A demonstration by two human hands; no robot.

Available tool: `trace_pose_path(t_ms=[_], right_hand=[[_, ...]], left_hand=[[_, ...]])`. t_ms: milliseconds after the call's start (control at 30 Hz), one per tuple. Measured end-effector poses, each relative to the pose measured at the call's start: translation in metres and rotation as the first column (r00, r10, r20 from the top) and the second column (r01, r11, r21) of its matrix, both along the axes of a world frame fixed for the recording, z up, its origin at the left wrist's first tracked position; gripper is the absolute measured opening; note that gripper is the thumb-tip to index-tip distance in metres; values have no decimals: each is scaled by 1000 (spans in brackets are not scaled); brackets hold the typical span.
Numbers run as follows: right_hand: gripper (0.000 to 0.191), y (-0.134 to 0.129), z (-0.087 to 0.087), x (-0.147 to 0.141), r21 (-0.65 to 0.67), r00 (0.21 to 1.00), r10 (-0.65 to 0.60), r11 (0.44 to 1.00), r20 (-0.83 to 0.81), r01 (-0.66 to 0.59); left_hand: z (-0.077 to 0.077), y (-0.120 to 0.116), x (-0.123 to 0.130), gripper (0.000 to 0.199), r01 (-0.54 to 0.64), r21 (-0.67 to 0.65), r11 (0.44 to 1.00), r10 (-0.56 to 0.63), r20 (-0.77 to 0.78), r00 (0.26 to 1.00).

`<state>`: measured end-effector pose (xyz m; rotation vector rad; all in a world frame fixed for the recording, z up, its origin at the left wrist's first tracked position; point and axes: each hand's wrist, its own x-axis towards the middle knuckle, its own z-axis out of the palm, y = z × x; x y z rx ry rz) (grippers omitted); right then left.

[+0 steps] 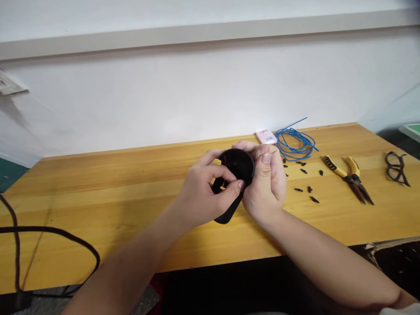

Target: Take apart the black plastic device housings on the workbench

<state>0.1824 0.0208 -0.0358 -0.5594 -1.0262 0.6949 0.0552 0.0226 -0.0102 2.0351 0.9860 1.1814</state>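
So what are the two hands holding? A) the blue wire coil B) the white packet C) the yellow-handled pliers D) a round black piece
D. The left hand and right hand both hold the round black piece, while the yellow-handled pliers and blue wire coil lie off to the right.

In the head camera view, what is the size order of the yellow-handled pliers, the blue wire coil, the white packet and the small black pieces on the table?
1. Yellow-handled pliers and blue wire coil: they look similar, and the coil lies farther from the camera, so I do not rank them.
2. White packet.
3. Small black pieces.
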Motion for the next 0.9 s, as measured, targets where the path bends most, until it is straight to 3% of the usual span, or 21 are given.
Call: trace_pose_path(t_ms=[100,167,233,300,400,467,533,633,733,800,900], right_hand=[[21,2,-3,2,-104,999,29,994,24,-26],[24,5,-4,4,-169,996,90,981,-17,-92],[26,8,-5,8,-222,990,130,965,-50,-138],[27,12,-3,16,-248,996,92,965,3,-88],[17,15,6,36,-153,980,-105,980,172,131],[4,15,13,52,-57,949,-143,985,279,165],[12,13,19,63,-41,912,-15,999,410,35],[22,5,22,68,-124,780,232,973,581,-196],[23,-3,20,61,-171,687,329,942,648,-290],[22,-6,18,56,-226,683,369,929,630,-294],[24,-6,17,51,-318,738,423,903,525,-290]], left_hand=[[-3,1,1,21,-41,-153,987,47,38,998],[-7,4,-1,40,-66,-350,934,96,67,993],[-10,10,-3,54,-6,-565,825,90,120,989],[-13,20,-8,59,156,-725,671,12,221,975],[-13,36,-16,51,355,-824,441,-90,353,931],[-12,43,-21,40,393,-843,367,-95,386,917],[-10,46,-26,35,396,-854,337,-45,405,913],[-8,45,-30,34,415,-858,301,6,437,899],[-7,43,-33,33,422,-856,299,-16,438,899],[-7,43,-34,34,403,-860,314,-36,413,910],[-8,44,-35,32,416,-852,318,-64,418,906]])
